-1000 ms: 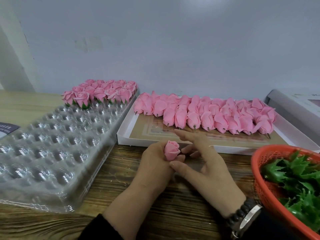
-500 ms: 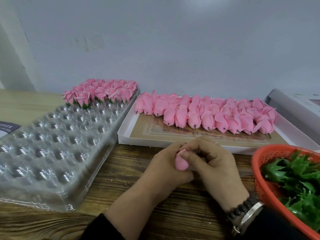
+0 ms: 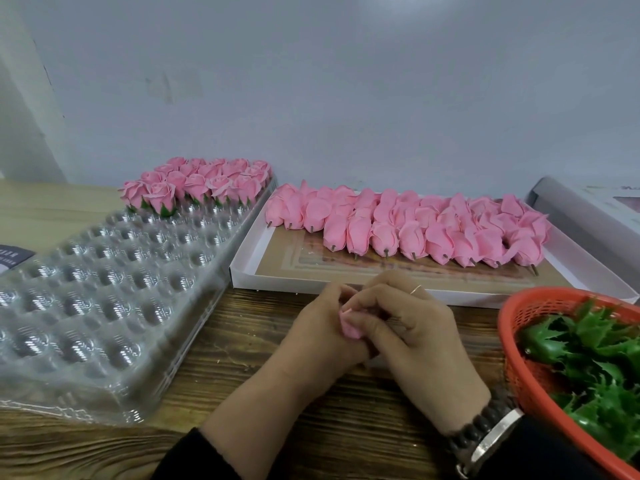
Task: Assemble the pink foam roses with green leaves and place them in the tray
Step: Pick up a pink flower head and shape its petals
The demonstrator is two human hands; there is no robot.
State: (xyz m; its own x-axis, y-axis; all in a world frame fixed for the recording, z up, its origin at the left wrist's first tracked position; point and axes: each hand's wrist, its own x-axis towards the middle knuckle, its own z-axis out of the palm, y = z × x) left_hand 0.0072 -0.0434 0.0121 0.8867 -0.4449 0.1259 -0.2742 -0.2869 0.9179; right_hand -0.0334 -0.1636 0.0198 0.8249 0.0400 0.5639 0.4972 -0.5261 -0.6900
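The job looks early — the clear plastic tray (image 3: 104,299) on the left of the bench (image 3: 242,375) holds finished roses (image 3: 194,185) only along its far end, a few rows standing upright with green leaves showing at their bases, while most of its cups toward the near edge stand unfilled. In the white shallow box (image 3: 249,271) beside it, a long bank of bare pink buds (image 3: 408,230) lies on its side, short stem pins pointing toward the person; these apparently have no leaves yet. The orange basket (image 3: 512,341) at the right edge is heaped with green leaves (image 3: 595,358), so a lot of stock is left on both counts.

The rose in work (image 3: 349,327) sits between the two hands, just above the bench in front of the white box. Only a small patch of soft, matte pink foam shows. The left hand (image 3: 311,337) wraps it from the left with curled fingers, and the right hand (image 3: 415,334) has its fingers curled over it from the right, fingertips (image 3: 356,317) pressing on the foam — both hands grasping the same flower. Whether a leaf is already on it I cannot tell; the hands hide its base.
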